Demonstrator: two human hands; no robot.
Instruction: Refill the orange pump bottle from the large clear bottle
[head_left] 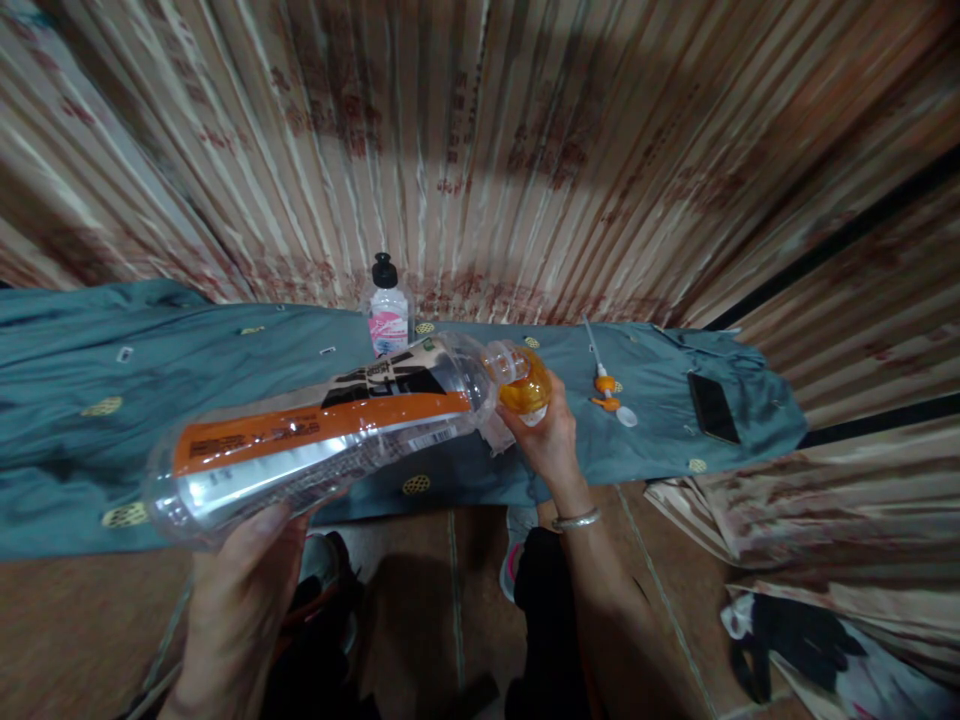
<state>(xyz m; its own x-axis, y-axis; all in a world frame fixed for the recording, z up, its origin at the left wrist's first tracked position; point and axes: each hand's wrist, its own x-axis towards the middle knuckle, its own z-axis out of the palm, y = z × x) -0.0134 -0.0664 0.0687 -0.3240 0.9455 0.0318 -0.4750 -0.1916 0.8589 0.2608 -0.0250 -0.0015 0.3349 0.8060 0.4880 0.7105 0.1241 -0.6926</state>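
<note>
A large clear plastic bottle (330, 430) with a silver and orange label lies tilted in the air, its neck pointing right. My left hand (259, 540) grips it from below near its base. My right hand (551, 430) is closed round a small bottle of amber liquid (531, 385). The necks of the two bottles meet mouth to mouth; whether liquid is flowing cannot be made out. A crumpled clear plastic piece (496, 436) hangs beneath the large bottle's neck, near my right fingers.
On the green cloth (450, 490) stand a small clear bottle with a black cap (388, 315) behind the large bottle, an orange pump head with a tube (605, 385) to the right, and a dark phone (712, 407). A pleated curtain (450, 150) rises behind.
</note>
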